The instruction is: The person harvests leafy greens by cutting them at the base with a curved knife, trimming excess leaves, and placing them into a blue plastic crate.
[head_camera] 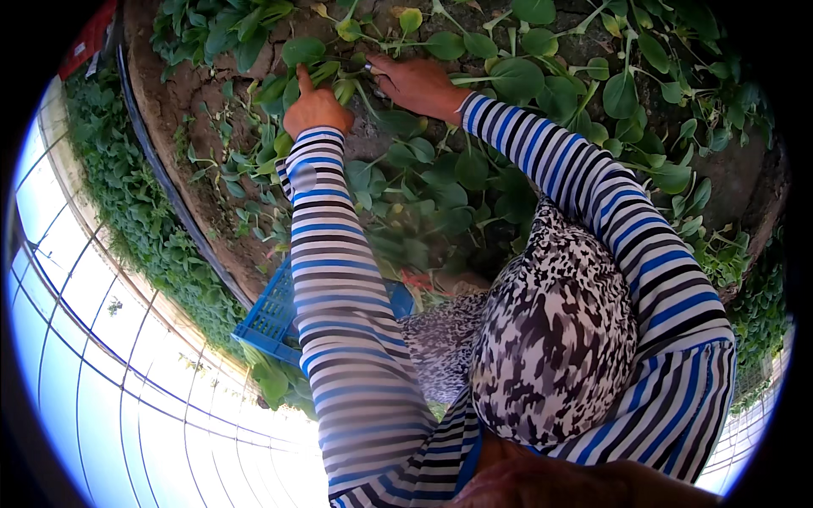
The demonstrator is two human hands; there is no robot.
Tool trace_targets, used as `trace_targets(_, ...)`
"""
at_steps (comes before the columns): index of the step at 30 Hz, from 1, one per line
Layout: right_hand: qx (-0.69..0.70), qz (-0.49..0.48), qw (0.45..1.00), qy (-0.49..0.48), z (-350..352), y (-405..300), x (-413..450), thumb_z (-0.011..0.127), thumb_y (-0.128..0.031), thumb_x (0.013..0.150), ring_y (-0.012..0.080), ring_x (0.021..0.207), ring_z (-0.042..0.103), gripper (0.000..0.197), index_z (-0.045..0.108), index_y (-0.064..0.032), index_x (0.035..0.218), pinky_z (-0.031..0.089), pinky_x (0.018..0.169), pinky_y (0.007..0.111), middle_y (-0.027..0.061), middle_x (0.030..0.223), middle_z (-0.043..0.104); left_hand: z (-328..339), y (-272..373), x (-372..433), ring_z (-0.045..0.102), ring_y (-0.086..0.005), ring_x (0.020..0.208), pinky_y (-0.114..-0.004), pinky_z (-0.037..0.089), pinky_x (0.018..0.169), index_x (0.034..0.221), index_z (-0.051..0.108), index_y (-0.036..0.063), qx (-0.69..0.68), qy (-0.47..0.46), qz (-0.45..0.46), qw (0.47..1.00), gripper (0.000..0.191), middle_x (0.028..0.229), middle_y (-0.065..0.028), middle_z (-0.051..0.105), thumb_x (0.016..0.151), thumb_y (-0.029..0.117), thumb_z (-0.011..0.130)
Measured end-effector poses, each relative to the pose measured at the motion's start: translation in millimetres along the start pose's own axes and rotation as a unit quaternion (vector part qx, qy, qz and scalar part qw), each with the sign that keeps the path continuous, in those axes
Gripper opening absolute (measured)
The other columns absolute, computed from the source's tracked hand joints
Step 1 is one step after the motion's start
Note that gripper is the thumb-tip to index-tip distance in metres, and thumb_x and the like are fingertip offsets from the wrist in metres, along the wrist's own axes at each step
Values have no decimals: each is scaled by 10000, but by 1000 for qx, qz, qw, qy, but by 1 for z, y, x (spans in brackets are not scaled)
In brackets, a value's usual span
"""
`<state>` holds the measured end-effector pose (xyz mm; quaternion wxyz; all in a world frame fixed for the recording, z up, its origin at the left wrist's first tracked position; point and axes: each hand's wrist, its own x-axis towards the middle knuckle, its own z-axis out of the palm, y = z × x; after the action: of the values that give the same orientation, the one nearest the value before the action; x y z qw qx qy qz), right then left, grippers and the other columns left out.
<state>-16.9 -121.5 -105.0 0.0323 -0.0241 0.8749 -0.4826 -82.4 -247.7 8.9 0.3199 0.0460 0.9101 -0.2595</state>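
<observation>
My left hand [317,113] is among the leaves of a leafy green plant [345,91], with one finger pointing up beside a round leaf [303,51]. Its other fingers are bent and mostly hidden from me. On the other side of the same plant, my right hand [416,86] reaches in low from the right, close to the soil. A small metal band [368,66] shows on one of its fingers. What lies under its palm is hidden, and whether either hand grips a stem cannot be seen.
Leafy greens [517,79] grow across the cracked soil [270,57]. A blue plastic crate [270,317] stands by my left forearm. Along the left runs a black hose or pipe [159,165], with more plants [136,209] beyond it. A red object [89,41] is at the upper left.
</observation>
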Motion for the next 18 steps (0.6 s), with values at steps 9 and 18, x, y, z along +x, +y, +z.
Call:
trace_targets(9, 34, 12, 999, -17, 14, 11, 6, 502, -253, 918, 328, 628, 609, 404, 505, -160, 1311, 476, 580, 455, 168, 732, 629, 35, 5, -8, 659, -282, 899, -411, 546, 725, 1207, 567, 128, -72, 86, -16, 994, 549, 1404, -47, 391, 703, 268, 732)
trace_targets(18, 90, -11, 995, -37, 16, 26, 7, 512, -231, 897, 340, 759, 627, 358, 526, -101, 1230, 493, 687, 447, 168, 878, 646, 54, 0, -5, 597, -294, 1055, -416, 497, 862, 1212, 574, 81, -228, 103, -49, 967, 650, 1312, -100, 506, 663, 404, 703)
